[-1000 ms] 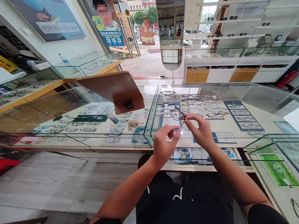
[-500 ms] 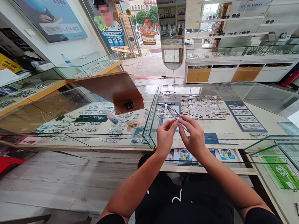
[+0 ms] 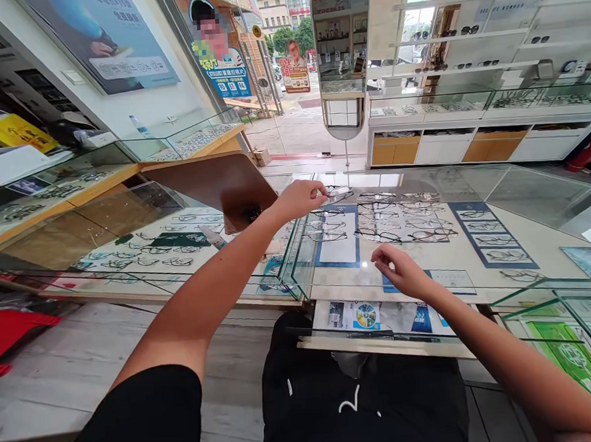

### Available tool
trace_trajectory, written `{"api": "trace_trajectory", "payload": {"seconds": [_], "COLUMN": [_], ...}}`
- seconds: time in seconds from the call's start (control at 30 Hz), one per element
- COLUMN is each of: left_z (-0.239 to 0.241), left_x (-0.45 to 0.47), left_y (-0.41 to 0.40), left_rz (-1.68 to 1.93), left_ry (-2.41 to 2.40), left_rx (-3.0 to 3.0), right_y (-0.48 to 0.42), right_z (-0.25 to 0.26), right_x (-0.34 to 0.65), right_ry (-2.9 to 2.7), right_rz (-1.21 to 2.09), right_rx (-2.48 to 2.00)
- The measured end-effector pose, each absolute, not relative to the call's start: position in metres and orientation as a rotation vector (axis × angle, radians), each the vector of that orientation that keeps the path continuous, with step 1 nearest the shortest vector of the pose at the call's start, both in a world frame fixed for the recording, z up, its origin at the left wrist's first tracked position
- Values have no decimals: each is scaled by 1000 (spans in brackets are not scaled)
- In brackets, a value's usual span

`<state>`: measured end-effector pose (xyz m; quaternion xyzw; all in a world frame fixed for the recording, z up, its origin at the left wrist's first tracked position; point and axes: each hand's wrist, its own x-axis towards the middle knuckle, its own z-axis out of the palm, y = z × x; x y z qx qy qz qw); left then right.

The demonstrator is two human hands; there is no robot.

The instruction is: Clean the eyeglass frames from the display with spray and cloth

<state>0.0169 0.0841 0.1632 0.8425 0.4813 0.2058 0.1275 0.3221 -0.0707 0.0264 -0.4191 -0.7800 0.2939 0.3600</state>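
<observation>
On the far side of the tabletop, the left hand meets one pair of glasses; whether it grips cannot be told. The right hand is empty, loosely curled. Other pairs lie in rows; handling of this pair appears unfinished.

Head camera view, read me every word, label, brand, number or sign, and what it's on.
"STELLEST": window poster.
"67": the same poster; other numbers and characters blurred.
"W": blue leaflet, apparently.
Too small or blurred: blue wall poster, red-and-white poster, yellow packet, lettering in the oval mirror.
</observation>
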Motion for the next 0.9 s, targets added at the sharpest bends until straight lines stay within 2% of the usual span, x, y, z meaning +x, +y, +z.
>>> {"api": "trace_trajectory", "payload": {"seconds": [0.13, 0.23, 0.47, 0.9], "left_z": [159, 144, 114, 92], "left_x": [22, 29, 34, 31], "left_y": [143, 174, 209, 225], "left_rz": [230, 124, 19, -95], "left_ry": [1508, 1559, 1598, 1577], "left_rx": [2595, 2584, 2530, 2486], "right_y": [-64, -63, -60, -62], "right_z": [13, 12, 14, 11], "right_x": [324, 324, 326, 322], "right_ry": [-1902, -1800, -1670, -1563], "right_rz": [990, 1120, 1255, 1411], "right_rx": [-1038, -1025, -1000, -971]}}
